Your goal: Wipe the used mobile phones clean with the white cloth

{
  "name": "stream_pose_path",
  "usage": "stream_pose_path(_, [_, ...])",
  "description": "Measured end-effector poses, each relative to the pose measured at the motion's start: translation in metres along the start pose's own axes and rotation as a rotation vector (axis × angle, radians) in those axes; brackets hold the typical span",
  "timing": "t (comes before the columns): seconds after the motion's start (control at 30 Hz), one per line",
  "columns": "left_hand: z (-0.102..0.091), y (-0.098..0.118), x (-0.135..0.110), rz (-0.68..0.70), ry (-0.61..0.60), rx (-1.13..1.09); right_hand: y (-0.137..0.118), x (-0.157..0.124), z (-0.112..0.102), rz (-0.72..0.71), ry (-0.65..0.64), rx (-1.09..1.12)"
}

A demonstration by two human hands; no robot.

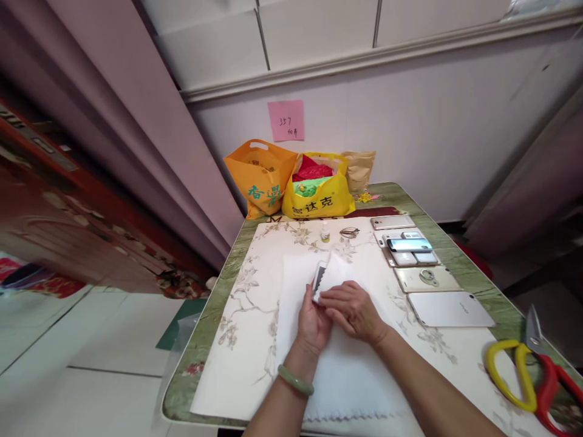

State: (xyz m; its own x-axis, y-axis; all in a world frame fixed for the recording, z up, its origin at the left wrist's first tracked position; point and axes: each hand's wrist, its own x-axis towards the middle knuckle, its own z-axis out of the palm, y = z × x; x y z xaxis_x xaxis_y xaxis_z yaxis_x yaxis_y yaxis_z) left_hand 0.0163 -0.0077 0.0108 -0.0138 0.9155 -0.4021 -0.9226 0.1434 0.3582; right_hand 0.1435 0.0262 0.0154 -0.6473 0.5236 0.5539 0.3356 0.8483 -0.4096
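A white-edged smartphone (320, 271) with a dark screen is gripped in my left hand (314, 325), tilted up over the middle of the table. My right hand (357, 311), its fingers closed, presses a small white cloth (336, 273) with a zigzag edge against the phone's face. The cloth hides much of the phone. Beneath both hands lies a larger white cloth (348, 388), also zigzag-cut along its near edge. Just beyond them stand a small bottle (325, 233) with a yellowish base and a thin-framed pair of glasses (349, 232).
Several phones lie along the right side, the nearest a silver phone (449, 309). Large scissors (512, 370) with yellow and red handles rest at the near right. An orange bag (262, 182), a yellow bag (314, 205) and a brown paper bag (361, 170) line the back.
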Motion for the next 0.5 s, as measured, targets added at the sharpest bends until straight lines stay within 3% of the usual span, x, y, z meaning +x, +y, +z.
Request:
stream_pose_path(0.1, [0.000, 0.002, -0.002, -0.113, -0.024, 0.032, -0.004, 0.005, 0.003, -0.078, -0.056, 0.044])
stream_pose_path(0.23, [0.004, 0.001, 0.000, 0.034, -0.025, -0.028, 0.009, 0.008, 0.006, 0.128, 0.032, -0.126])
stream_pose_path(0.33, [0.006, -0.001, 0.002, 0.047, 0.009, -0.038, 0.014, 0.005, 0.007, 0.220, 0.079, -0.204])
stream_pose_path(0.4, [0.004, -0.001, 0.001, 0.040, 0.032, -0.052, 0.010, 0.002, 0.008, 0.184, 0.111, -0.193])
stream_pose_path(0.5, [0.000, 0.001, -0.001, -0.043, 0.010, -0.035, -0.001, -0.001, 0.009, -0.005, 0.078, -0.077])
